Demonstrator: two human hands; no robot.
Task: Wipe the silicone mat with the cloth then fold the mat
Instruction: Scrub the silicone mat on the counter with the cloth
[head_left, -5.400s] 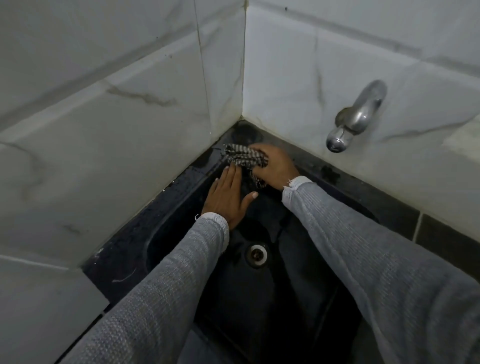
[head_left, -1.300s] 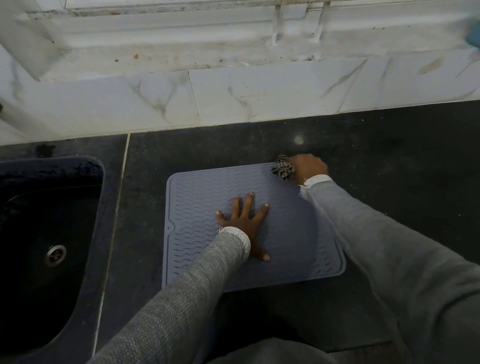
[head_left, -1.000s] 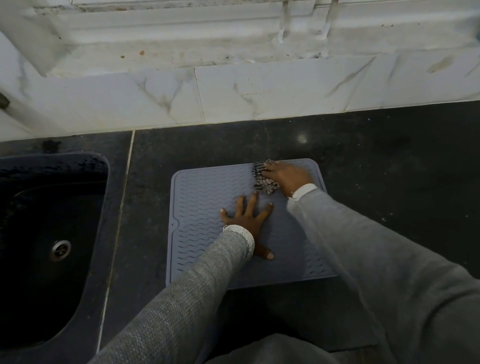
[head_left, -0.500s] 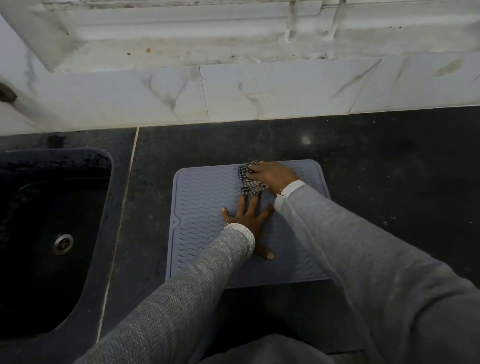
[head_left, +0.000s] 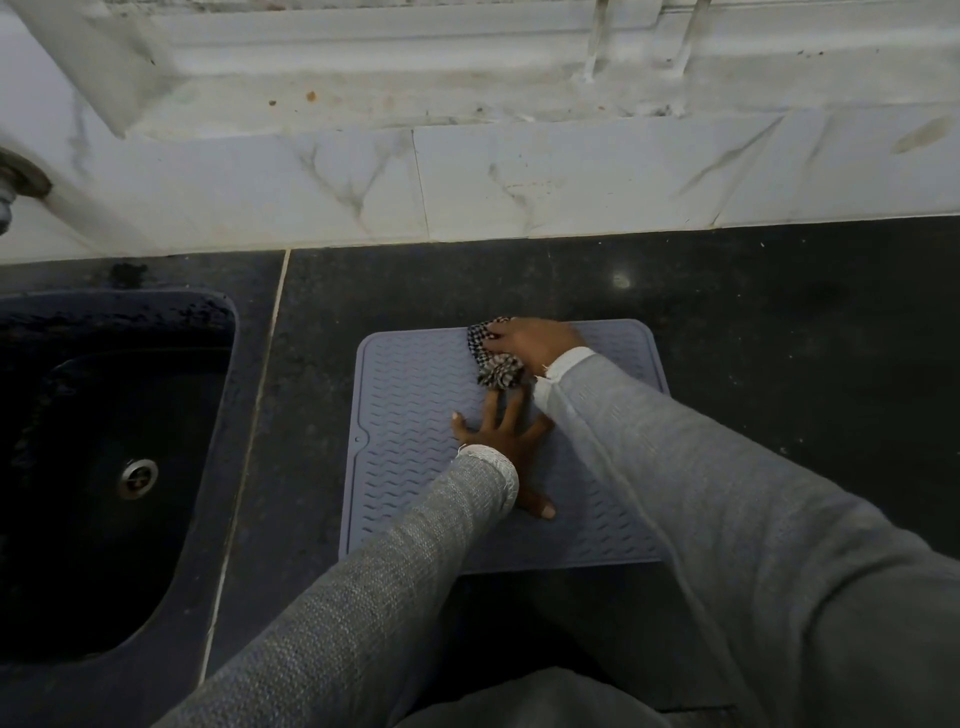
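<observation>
- A pale grey-blue rectangular silicone mat (head_left: 415, 415) with a raised wavy pattern lies flat on the dark speckled stone bench (head_left: 779, 322), its near edge close to the front of the bench.
- The left hand (head_left: 506, 441) rests palm down near the middle of the mat, fingers (head_left: 496, 415) spread wide and flat, gripping nothing, simply pressing the mat in place.
- The right hand (head_left: 535, 343) sits at the far edge of the mat, towards its right half, its fingers curled over a bunched black-and-white checked cloth (head_left: 493, 358) and pressing it against the mat.
- The crumpled end of the cloth pokes out from under the right hand on the near side, just beyond the left hand's fingertips; whether they touch, I cannot tell.
- Both arms wear grey knitted sleeves (head_left: 374, 597); the right forearm crosses over the right half of the mat and hides that part.
- To the left, set into the bench, is a black square sink (head_left: 104, 623) with a round metal drain (head_left: 137, 478); it is apart from the mat.
- Behind the bench runs a white marbled tile wall (head_left: 571, 187) with a stained ledge above.
</observation>
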